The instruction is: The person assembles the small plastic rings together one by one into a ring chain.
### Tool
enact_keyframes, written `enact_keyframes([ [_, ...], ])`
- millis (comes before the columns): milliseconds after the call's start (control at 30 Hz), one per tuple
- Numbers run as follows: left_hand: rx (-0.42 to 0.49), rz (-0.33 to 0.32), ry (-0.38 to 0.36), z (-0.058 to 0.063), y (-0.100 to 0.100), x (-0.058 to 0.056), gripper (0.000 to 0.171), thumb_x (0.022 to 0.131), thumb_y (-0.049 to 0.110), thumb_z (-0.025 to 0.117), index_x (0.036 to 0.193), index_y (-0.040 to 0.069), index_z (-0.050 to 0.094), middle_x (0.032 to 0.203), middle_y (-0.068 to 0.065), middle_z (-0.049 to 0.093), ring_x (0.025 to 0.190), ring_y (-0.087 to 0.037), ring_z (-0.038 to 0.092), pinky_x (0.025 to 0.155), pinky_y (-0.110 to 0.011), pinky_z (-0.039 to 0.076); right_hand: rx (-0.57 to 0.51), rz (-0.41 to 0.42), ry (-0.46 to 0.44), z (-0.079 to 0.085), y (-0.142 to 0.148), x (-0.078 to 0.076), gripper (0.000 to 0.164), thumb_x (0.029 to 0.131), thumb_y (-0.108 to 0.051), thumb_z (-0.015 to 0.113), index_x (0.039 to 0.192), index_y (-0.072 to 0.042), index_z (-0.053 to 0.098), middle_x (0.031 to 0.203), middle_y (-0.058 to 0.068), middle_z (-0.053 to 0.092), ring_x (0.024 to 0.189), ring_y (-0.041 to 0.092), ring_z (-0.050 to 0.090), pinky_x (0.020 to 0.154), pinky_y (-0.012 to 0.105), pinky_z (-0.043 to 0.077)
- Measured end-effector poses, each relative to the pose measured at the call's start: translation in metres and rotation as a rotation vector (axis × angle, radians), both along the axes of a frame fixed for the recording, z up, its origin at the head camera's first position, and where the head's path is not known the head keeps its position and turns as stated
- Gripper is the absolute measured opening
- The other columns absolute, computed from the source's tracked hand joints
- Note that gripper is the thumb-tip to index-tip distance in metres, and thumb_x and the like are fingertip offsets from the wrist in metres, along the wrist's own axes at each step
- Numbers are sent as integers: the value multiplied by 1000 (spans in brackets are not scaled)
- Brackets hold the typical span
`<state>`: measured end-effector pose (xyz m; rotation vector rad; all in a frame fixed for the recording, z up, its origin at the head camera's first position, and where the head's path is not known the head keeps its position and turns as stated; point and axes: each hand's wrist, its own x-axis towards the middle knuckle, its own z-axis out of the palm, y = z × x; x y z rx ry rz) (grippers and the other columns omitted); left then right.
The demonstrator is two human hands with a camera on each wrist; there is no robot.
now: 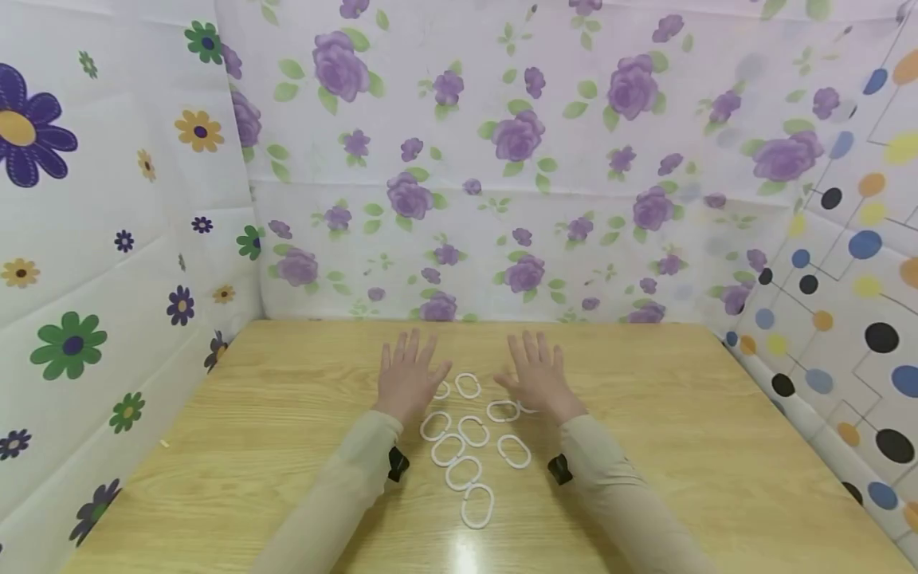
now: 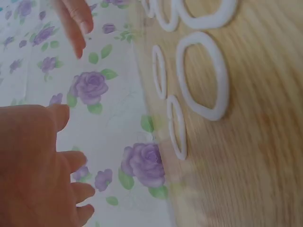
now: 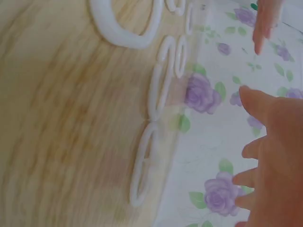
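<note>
Several white oval plastic rings, some with a small gap in the loop, lie loose between the forearms in the head view; the nearest ring [image 1: 492, 504] is toward the front. My left hand [image 1: 407, 383] is held over the left side of the group, fingers spread and pointing away, partly covering a ring [image 1: 448, 391]. On the other side, my right hand [image 1: 539, 381] is spread likewise, beside a flat-lying ring [image 1: 490, 410] and overlapping another. Both wrist views show fingers extended and nothing held, with rings [image 2: 221, 80] [image 3: 152, 94] on the tabletop below.
The rings rest on a light wood-grain table [image 1: 287, 446]. A flowered cloth [image 1: 459, 223] hangs along the far edge, with patterned cloths [image 1: 129, 263] [image 1: 825, 335] at both sides. Dark wrist cameras [image 1: 398, 464] [image 1: 561, 469] sit under the sleeves.
</note>
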<state>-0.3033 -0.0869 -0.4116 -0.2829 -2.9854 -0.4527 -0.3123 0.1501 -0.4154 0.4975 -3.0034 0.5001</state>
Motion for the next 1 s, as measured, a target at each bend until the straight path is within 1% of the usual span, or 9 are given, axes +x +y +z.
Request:
enact_keyframes([
  [100, 24, -33, -30, -2, -6, -3, 69, 99, 55, 39, 155, 19, 21, 163, -15, 12, 152, -35, 7, 120, -57, 2, -37, 31, -61, 3, -1, -1, 89, 96, -43, 55, 154, 0, 4, 160, 28, 4, 147, 49, -1, 114, 69, 2],
  [200, 46, -96, -86, 0, -12, -5, 72, 99, 52, 44, 156, 18, 16, 162, -17, 12, 151, -38, 7, 119, -59, 3, -74, 66, -125, 9, -2, 0, 94, 95, -40, 59, 154, 1, -2, 160, 27, 5, 147, 50, 4, 114, 67, 10],
  [333, 102, -225, -202, 7, -19, -5, 78, 97, 43, 53, 156, 11, 14, 160, -23, 15, 148, -45, 13, 118, -62, 9, -136, 119, -171, 18, -5, 1, 93, 91, -26, 67, 154, 1, 4, 158, 26, 19, 143, 46, 25, 115, 59, 23],
  [433, 147, -260, -300, 10, -21, -6, 82, 95, 40, 58, 155, 7, 13, 159, -24, 20, 147, -44, 17, 118, -58, 15, -167, 150, -248, 21, -7, 1, 87, 89, -17, 70, 153, 0, 14, 151, 27, 35, 137, 43, 39, 113, 53, 32],
  [500, 168, -228, -330, 9, -20, -7, 84, 94, 40, 60, 155, 4, 15, 155, -24, 29, 146, -43, 23, 117, -57, 20, -165, 173, -306, 20, -7, 1, 80, 88, -13, 71, 150, 2, 24, 142, 28, 45, 130, 42, 46, 108, 52, 38],
  [600, 167, -114, -326, 1, -16, -9, 84, 92, 44, 61, 152, 0, 23, 150, -25, 38, 142, -44, 29, 115, -58, 25, -166, 183, -362, 15, -9, 0, 66, 85, -10, 72, 140, 5, 38, 129, 28, 53, 119, 41, 53, 101, 51, 43],
  [767, 200, 65, -282, -14, -4, -10, 73, 86, 49, 67, 134, -3, 49, 139, -25, 47, 131, -47, 39, 106, -60, 32, -143, 126, -354, 3, -13, -4, 53, 81, -9, 75, 126, 4, 51, 118, 22, 57, 109, 34, 56, 95, 47, 46],
  [900, 231, 122, -243, -24, 1, -9, 65, 80, 46, 75, 122, 0, 55, 131, -21, 49, 126, -44, 40, 105, -58, 31, -86, 101, -329, -5, -12, -2, 48, 76, -7, 77, 119, -1, 56, 112, 14, 57, 104, 27, 52, 93, 44, 45],
  [1000, 231, 121, -225, -30, 1, -12, 60, 78, 41, 77, 117, 2, 54, 127, -19, 48, 122, -42, 40, 102, -57, 31, -103, 113, -310, -9, -7, -1, 41, 76, -4, 77, 113, -2, 58, 107, 12, 57, 100, 25, 52, 90, 42, 45],
])
